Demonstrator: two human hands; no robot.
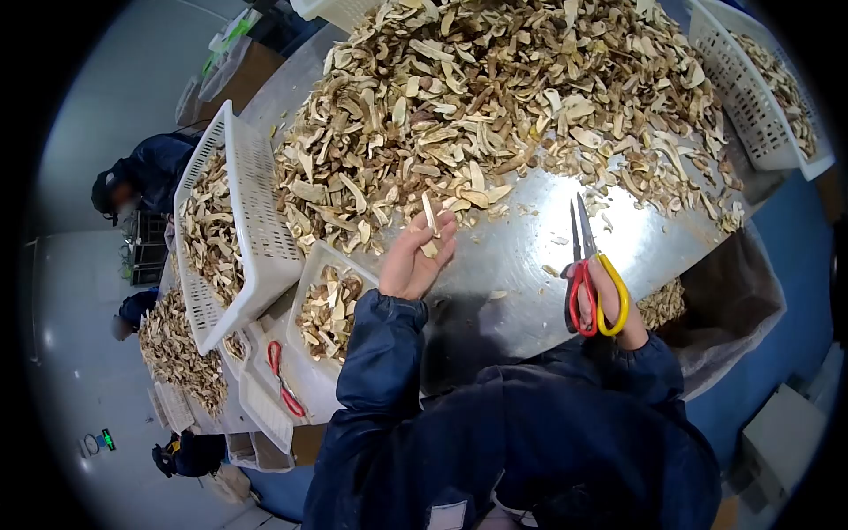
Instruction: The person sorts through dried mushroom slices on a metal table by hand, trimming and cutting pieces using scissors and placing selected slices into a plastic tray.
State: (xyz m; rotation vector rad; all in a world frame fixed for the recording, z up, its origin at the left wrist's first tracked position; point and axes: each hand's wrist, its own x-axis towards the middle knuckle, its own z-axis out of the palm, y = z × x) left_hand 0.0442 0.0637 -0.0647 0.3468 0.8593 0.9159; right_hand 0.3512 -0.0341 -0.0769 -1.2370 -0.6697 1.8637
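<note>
My left hand (412, 261) is palm up near the front edge of the pile, its fingers curled around a pale dried mushroom slice (430, 214). A second small piece seems to lie lower in the same fingers. In my right hand (608, 295) is a pair of scissors (585, 231), with one red and one yellow handle loop. The blades point away from me over the metal table (508, 256) and stand slightly apart. Beyond both hands spreads a large pile of dried mushroom slices (495, 97).
At left stand a tall white basket (270, 208) and a small white tray (311, 265), both holding slices. Red-handled scissors (281, 382) lie nearby. A lined bin (751, 291) is at right, another basket (746, 110) at far right. Several co-workers (159, 172) are at left.
</note>
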